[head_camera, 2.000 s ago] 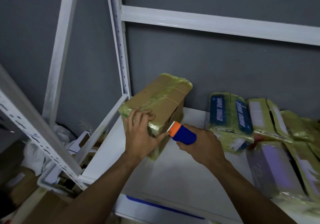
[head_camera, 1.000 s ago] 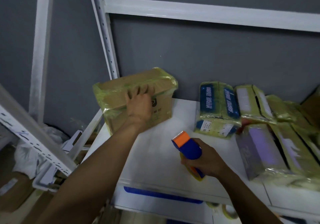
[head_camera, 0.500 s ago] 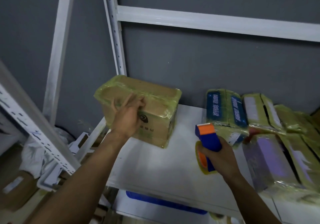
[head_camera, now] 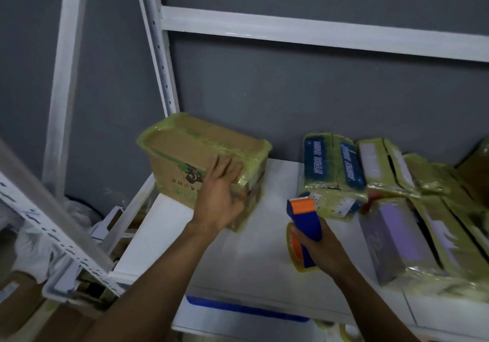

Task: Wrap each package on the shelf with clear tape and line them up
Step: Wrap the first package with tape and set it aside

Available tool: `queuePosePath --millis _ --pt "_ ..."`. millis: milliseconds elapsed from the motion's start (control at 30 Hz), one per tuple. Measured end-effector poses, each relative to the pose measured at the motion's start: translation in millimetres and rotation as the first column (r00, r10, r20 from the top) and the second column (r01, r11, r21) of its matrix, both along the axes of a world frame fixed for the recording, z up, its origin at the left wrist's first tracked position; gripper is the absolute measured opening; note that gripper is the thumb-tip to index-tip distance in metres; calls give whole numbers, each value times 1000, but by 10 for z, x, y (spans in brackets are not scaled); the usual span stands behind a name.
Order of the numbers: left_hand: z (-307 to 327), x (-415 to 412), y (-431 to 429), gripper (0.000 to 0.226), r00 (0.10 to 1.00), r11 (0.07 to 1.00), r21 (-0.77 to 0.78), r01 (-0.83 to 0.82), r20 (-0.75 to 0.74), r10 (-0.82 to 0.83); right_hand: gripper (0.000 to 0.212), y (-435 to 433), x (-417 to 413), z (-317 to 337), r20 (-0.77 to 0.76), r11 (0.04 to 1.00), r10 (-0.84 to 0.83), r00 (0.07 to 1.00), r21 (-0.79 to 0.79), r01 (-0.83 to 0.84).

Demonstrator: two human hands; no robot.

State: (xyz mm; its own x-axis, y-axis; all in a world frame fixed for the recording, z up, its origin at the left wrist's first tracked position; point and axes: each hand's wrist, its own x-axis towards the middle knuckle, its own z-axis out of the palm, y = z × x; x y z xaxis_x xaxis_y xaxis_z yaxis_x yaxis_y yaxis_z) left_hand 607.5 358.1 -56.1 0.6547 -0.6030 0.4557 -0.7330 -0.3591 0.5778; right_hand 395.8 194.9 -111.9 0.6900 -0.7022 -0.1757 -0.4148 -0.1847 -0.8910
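The tape dispenser point(head_camera: 304, 217) has come off the cardboard box point(head_camera: 190, 156), which the left hand point(head_camera: 221, 196) has turned at the shelf's point(head_camera: 251, 257) far left, fingers spread flat on its near right corner. That face looks finished. The right hand point(head_camera: 321, 249) grips the dispenser's handle. The box's far faces are hidden, and the wrapped packages point(head_camera: 330, 172) run off the right edge.

Dim rm: matte grey wall point(head_camera: 317, 98) behind white metal shelf point(head_camera: 169, 236) w/ perforated upright point(head_camera: 158, 50) & crossbar point(head_camera: 317, 33).

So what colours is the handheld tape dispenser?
Blue plastic tape dispenser, orange tip; head view.
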Motion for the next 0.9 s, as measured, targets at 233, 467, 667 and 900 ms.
queuePosePath --millis 233,467,667,900 --pt "-43 183 464 71 957 963 -68 261 -109 -267 56 -55 -73 -76 -31 998 52 998 35 -51" --pt "-101 160 503 78 972 964 -126 232 3 -234 46 -26 -168 -83 137 992 -5 991 -124 22" --pt "41 135 343 80 956 966 -86 244 -145 -254 51 7 -149 353 291 979 84 953 -205 -24" --pt "370 -254 404 40 968 959 -242 149 -163 -192 68 59 -74 698 282 886 235 930 -455 -86"
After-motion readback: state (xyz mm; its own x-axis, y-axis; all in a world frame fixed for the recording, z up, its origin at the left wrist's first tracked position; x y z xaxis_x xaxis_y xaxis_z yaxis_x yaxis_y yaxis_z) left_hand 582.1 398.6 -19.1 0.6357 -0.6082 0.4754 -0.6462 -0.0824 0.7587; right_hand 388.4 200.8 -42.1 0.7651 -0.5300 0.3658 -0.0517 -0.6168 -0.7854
